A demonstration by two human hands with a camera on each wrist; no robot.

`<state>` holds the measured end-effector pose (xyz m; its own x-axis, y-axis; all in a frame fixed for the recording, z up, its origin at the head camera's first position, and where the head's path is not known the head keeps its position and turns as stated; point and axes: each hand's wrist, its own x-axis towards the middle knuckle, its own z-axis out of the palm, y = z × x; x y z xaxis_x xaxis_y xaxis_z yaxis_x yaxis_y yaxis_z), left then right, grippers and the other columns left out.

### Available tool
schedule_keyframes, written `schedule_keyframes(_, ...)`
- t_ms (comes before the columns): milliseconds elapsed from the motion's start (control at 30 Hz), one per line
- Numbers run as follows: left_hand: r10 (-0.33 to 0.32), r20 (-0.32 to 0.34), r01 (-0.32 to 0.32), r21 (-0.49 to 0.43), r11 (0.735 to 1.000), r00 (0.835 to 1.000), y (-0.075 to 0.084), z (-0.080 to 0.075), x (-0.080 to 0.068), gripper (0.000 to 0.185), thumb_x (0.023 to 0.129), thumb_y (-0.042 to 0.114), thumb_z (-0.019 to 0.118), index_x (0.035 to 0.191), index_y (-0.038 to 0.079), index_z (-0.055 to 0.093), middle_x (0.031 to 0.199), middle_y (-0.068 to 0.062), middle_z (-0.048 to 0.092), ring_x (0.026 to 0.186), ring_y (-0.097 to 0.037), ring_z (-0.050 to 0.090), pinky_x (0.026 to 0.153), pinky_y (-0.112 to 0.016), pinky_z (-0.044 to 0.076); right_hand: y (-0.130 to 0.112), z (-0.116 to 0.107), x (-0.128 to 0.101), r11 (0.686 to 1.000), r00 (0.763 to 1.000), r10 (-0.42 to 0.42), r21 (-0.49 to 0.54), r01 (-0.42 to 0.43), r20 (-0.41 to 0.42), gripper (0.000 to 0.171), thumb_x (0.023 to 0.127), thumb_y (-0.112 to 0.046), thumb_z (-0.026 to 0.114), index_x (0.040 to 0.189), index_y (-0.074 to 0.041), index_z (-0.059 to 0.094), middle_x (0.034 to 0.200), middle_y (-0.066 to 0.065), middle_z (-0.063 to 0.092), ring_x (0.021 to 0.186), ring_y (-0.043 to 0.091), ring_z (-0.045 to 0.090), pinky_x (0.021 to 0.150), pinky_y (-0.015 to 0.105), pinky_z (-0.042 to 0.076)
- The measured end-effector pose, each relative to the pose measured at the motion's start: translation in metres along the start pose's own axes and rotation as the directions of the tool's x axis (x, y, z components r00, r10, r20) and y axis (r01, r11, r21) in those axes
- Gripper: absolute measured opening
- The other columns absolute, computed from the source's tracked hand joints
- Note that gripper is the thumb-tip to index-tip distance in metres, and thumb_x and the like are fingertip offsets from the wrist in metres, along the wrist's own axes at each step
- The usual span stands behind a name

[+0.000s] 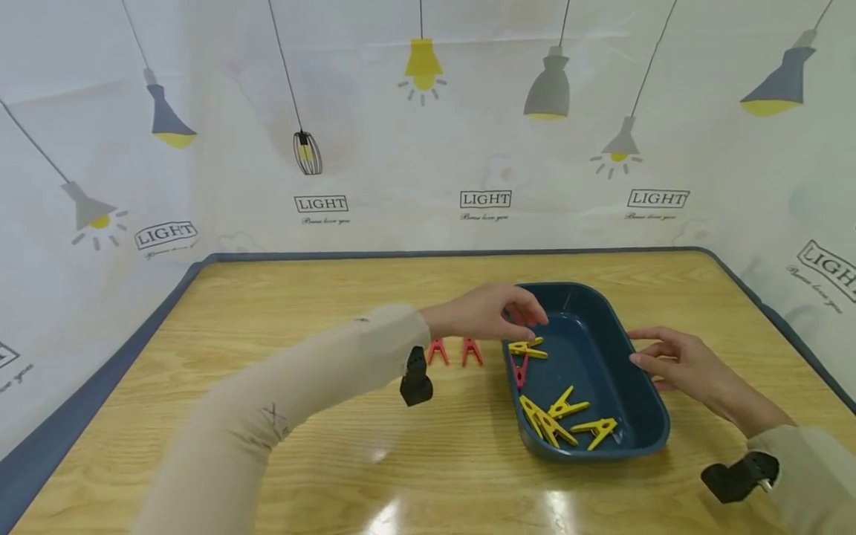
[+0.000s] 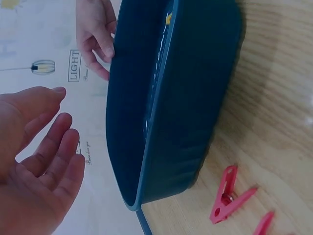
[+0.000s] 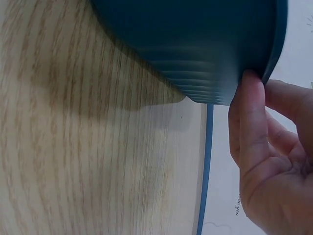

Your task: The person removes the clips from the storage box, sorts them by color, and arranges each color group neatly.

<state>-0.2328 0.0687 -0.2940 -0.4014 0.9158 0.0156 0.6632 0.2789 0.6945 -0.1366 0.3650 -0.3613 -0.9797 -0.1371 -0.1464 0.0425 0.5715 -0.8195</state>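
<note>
The hands were apart: the left hand (image 1: 495, 310), loosely curled and empty, hovered over the far left of the blue tub (image 1: 588, 357); the right hand (image 1: 689, 374) touched its right rim. Collecting clothespins (image 1: 550, 423) inside seemed underway; the next move likely called for reaching left to the red clothespins (image 1: 471, 349) on the table (image 1: 321, 453).

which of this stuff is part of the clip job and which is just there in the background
Likely part of the job:
blue tub
yellow clips inside
red clip in the tub
red clips on the table

Apparently just there:
wooden table
lamp-print backdrop
black wrist devices
</note>
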Motion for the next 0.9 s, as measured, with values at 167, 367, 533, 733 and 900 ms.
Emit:
schedule_keyframes(167,-0.003,-0.002,0.003,0.038,0.999,1.0,-0.009,0.003,0.017,0.024,0.083,0.011,0.062,0.107,0.007,0.061,0.102,-0.001,0.059,0.089,-0.006,0.054,0.078,-0.015,0.041,-0.001,-0.001,0.0,1.0,1.0,0.003,-0.004,-0.003,0.0,0.055,0.091,-0.026,0.05,0.133,0.004,0.03,0.101,0.018,0.056,0.084,0.016,0.058,0.07,0.041,0.05)
schedule_keyframes(367,-0.067,0.064,0.063,0.066,0.996,0.996,-0.024,0.012,0.033,0.027,0.084,0.013,0.062,0.11,0.007,0.06,0.103,-0.002,0.059,0.089,-0.005,0.053,0.077,-0.013,0.041,0.0,-0.001,-0.001,1.0,1.0,-0.004,-0.005,0.004,0.0,0.054,0.091,-0.025,0.05,0.133,0.004,0.03,0.105,0.021,0.055,0.085,0.016,0.059,0.07,0.041,0.05)
schedule_keyframes(533,-0.084,0.11,0.078,0.065,0.995,0.99,-0.033,0.021,0.041,0.029,0.084,0.011,0.061,0.112,0.003,0.058,0.107,-0.008,0.059,0.09,-0.007,0.054,0.077,-0.014,0.041,-0.001,-0.001,-0.001,1.0,1.0,-0.002,0.005,0.002,0.002,0.054,0.091,-0.025,0.05,0.133,0.004,0.03,0.105,0.021,0.055,0.083,0.015,0.059,0.069,0.039,0.051)
schedule_keyframes(733,-0.111,0.193,0.088,0.121,0.989,0.975,-0.035,0.028,0.047,0.033,0.083,0.014,0.063,0.114,0.006,0.058,0.111,-0.005,0.058,0.097,-0.008,0.053,0.079,-0.013,0.04,-0.002,-0.001,-0.002,1.0,1.0,0.003,0.01,-0.003,0.005,0.055,0.091,-0.025,0.05,0.133,0.004,0.03,0.105,0.022,0.055,0.085,0.017,0.059,0.069,0.039,0.05)
schedule_keyframes(900,-0.125,0.26,0.077,0.19,0.979,0.957,-0.032,0.03,0.052,0.035,0.081,0.017,0.065,0.115,0.009,0.058,0.113,-0.002,0.056,0.101,-0.01,0.051,0.08,-0.015,0.039,-0.001,-0.002,-0.002,1.0,1.0,0.004,0.007,-0.004,0.005,0.055,0.091,-0.026,0.05,0.133,0.003,0.03,0.104,0.021,0.055,0.086,0.02,0.059,0.069,0.04,0.05)
